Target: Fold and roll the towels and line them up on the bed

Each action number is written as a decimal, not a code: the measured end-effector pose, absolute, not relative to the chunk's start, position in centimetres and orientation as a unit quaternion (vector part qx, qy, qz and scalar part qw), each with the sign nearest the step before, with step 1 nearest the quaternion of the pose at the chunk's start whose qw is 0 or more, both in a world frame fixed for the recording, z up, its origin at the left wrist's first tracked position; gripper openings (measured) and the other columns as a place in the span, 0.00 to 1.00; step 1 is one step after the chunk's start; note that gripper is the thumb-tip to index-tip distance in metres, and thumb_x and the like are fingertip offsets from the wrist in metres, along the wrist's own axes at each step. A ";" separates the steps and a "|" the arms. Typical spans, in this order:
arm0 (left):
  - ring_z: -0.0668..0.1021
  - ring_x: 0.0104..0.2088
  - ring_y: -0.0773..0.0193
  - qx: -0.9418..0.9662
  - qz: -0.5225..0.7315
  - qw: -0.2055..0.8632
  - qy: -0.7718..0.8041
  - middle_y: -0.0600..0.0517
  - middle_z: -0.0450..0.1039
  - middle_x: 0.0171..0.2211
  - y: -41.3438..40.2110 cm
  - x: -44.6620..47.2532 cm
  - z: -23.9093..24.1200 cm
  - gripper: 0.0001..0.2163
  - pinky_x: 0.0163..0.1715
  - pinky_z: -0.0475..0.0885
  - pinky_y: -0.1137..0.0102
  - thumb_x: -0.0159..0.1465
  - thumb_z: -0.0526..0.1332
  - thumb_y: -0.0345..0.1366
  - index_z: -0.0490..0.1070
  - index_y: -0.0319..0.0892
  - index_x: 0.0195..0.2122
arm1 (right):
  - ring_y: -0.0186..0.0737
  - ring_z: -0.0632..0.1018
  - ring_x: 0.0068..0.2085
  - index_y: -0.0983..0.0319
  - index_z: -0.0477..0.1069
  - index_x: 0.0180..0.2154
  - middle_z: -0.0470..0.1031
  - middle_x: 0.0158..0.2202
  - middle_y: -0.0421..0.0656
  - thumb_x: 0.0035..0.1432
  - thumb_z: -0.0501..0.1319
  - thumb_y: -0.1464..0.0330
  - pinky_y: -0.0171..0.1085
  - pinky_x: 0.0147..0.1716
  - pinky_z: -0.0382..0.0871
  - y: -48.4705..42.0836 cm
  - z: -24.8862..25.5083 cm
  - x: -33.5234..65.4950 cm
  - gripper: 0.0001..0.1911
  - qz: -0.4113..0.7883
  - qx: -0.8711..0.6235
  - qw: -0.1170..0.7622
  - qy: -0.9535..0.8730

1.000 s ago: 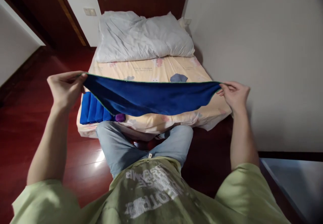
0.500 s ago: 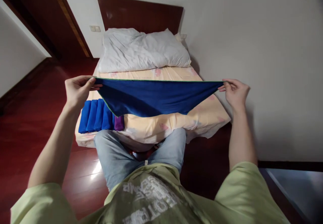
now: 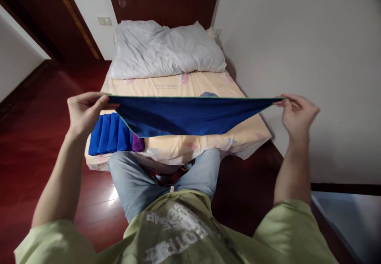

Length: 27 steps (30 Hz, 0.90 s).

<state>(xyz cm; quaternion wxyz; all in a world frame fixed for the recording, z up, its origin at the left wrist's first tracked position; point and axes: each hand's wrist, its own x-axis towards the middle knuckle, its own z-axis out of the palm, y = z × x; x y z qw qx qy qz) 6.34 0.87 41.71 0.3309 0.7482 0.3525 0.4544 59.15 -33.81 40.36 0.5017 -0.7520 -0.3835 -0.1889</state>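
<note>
A blue towel (image 3: 184, 115) with a green edge is stretched taut in the air above the bed, its top edge nearly level. My left hand (image 3: 86, 111) pinches its left corner between thumb and fingers. At the other end, my right hand (image 3: 299, 113) grips the right corner the same way. The lower part of the cloth hangs down toward me. Several folded blue towels (image 3: 109, 133) lie in a row on the bed's near left corner, below my left hand. Beside them is a folded purple towel (image 3: 138, 143), partly close under the hanging cloth.
The bed has a cream floral sheet (image 3: 166, 151) and a crumpled white quilt (image 3: 166, 51) at its head, before a dark headboard (image 3: 160, 2). A white wall (image 3: 297, 37) stands to the right. My legs in jeans (image 3: 131, 180) are against the near bed edge.
My right hand has moved outward to the right and my left hand slightly left, pulling the blue towel wider and tighter. The view has tilted down a little.
</note>
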 end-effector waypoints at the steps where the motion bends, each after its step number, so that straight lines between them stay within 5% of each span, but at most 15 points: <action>1: 0.86 0.35 0.53 0.749 0.456 0.330 0.349 0.46 0.83 0.31 0.3 5.6 41.5 0.33 0.38 0.85 0.64 0.63 0.70 0.55 0.77 0.19 0.42 | 0.40 0.86 0.39 0.66 0.81 0.48 0.84 0.44 0.57 0.68 0.61 0.77 0.39 0.45 0.81 -35.0 40.2 58.9 0.12 -0.190 -0.746 0.508 -0.387; 5: 0.85 0.26 0.54 0.776 0.383 0.373 0.333 0.46 0.82 0.26 -2.3 1.4 40.4 0.26 0.29 0.85 0.64 0.56 0.75 0.57 0.82 0.32 0.32 | 0.45 0.86 0.39 0.57 0.84 0.42 0.85 0.40 0.52 0.63 0.70 0.64 0.45 0.48 0.82 -40.6 39.9 57.8 0.06 -0.169 -0.762 0.495 -0.383; 10: 0.85 0.26 0.54 0.801 0.303 0.410 0.313 0.49 0.83 0.28 -4.0 -1.4 39.6 0.14 0.24 0.83 0.69 0.57 0.74 0.52 0.86 0.47 0.31 | 0.53 0.86 0.41 0.51 0.84 0.40 0.85 0.40 0.48 0.58 0.71 0.51 0.57 0.53 0.81 -45.0 40.1 56.6 0.14 -0.139 -0.782 0.473 -0.381; 21: 0.86 0.33 0.54 0.601 0.359 0.602 0.385 0.43 0.83 0.31 3.9 10.2 32.0 0.29 0.39 0.86 0.63 0.47 0.81 0.52 0.80 0.33 0.39 | 0.43 0.83 0.34 0.60 0.81 0.41 0.84 0.37 0.49 0.56 0.67 0.56 0.42 0.40 0.80 -37.0 32.7 64.3 0.17 -0.103 -0.778 0.532 -0.316; 27: 0.86 0.34 0.59 0.524 0.349 0.613 0.477 0.46 0.81 0.31 11.6 18.2 22.7 0.12 0.43 0.84 0.65 0.60 0.74 0.37 0.77 0.33 0.37 | 0.47 0.83 0.42 0.64 0.79 0.37 0.84 0.40 0.52 0.56 0.64 0.58 0.43 0.46 0.78 -25.0 23.1 69.3 0.16 -0.016 -0.814 0.512 -0.273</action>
